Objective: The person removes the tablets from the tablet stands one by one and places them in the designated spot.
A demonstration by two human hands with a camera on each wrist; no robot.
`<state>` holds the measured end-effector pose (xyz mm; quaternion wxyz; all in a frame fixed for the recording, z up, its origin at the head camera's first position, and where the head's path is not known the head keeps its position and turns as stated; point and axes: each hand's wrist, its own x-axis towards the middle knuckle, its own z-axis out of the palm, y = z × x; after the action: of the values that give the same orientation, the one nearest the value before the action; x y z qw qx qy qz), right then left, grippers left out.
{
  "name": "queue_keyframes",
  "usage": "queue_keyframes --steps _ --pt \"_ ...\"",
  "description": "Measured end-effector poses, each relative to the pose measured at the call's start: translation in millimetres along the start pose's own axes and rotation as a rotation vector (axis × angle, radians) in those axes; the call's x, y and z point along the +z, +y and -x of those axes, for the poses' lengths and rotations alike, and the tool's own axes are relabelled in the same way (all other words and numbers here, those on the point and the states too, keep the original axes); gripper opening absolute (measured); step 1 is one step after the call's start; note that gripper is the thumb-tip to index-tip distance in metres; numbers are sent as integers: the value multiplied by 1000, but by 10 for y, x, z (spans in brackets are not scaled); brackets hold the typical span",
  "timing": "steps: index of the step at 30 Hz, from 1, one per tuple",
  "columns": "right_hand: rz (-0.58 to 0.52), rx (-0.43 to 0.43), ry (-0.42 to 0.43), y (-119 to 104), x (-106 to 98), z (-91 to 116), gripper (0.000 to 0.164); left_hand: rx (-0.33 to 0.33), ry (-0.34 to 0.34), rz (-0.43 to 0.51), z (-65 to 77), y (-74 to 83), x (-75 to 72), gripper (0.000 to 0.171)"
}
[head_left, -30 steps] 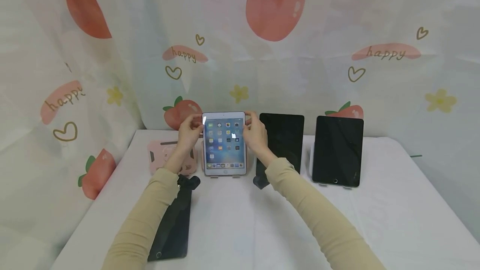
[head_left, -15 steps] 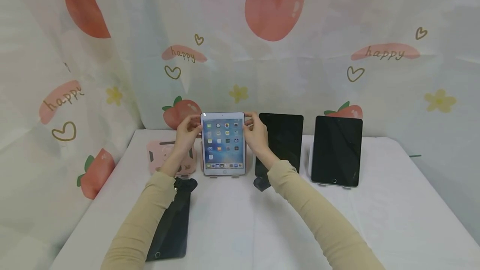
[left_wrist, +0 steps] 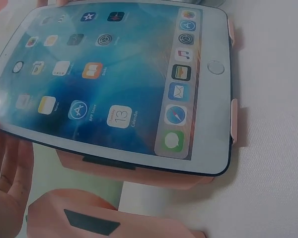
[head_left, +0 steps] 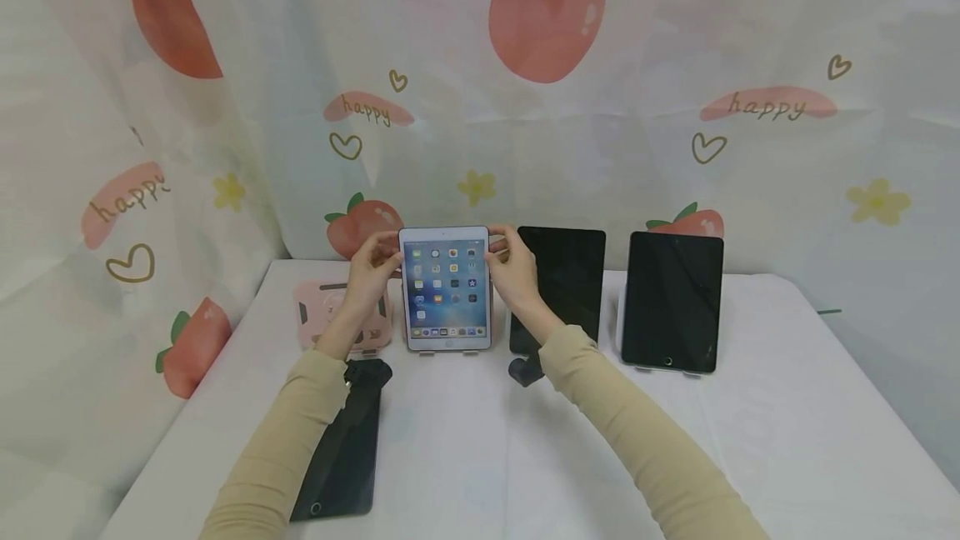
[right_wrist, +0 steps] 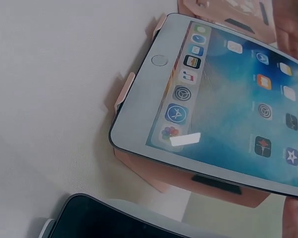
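A white tablet (head_left: 446, 290) with a lit home screen stands leaning back on a pink stand (left_wrist: 154, 176). Its lower edge sits in the stand's two small front hooks (left_wrist: 234, 121). My left hand (head_left: 369, 275) pinches the upper left edge, thumb at the front. On the upper right edge my right hand (head_left: 514, 275) does the same. In the left wrist view the left hand's fingers reach behind the tablet. Only a bit of the right hand (right_wrist: 291, 218) shows in the right wrist view, beside the tablet's edge.
An unloaded pink stand (head_left: 313, 313) is left of the tablet. Two dark tablets, one (head_left: 573, 277) behind my right wrist and another (head_left: 672, 300) farther right, stand upright. A dark tablet (head_left: 347, 457) lies flat under my left forearm. A fruit-printed curtain (head_left: 600, 157) closes off the back.
The white tablet's top has shifted slightly to the left, and my left hand has moved left with it. The lower edge stays in the stand. My right hand has hardly moved.
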<state>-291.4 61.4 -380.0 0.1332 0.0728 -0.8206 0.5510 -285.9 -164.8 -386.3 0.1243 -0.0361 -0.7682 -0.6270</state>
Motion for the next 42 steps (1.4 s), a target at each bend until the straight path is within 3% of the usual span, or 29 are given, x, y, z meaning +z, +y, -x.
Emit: queue_keyframes --steps 11,21,42 --pt "-61 -20 -16 -5 -30 62 34 -2 -10 19 109 87 -28 33" --pt "-164 -63 -46 -31 -100 133 37 36 -24 25 199 138 -46 32" --pt "-168 -173 -53 -87 -207 361 34 77 -58 -4 418 250 -128 32"
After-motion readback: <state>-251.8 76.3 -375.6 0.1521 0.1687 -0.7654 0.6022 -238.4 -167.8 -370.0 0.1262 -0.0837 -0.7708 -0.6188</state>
